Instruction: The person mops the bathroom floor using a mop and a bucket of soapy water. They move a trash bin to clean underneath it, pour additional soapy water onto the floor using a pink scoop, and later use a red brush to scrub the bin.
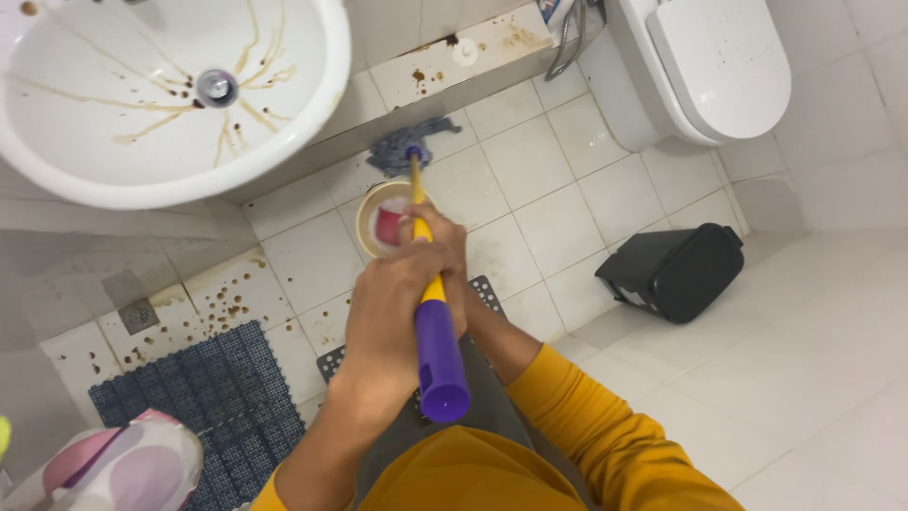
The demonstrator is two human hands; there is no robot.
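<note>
Nearest to the camera, the purple grip of the mop handle (442, 355) points up toward the person. The left hand (392, 312) is closed around the handle just above the grip. The right hand (437, 237) is also closed on the yellow part, a little farther down. Past the hands, a round bowl (378, 222) stands on the tiled floor (558, 203). The grey mop head (405, 147) lies on the floor near the step under the stained sink (142, 104). A black bin (673, 270) lies at the right, near the toilet (700, 66).
</note>
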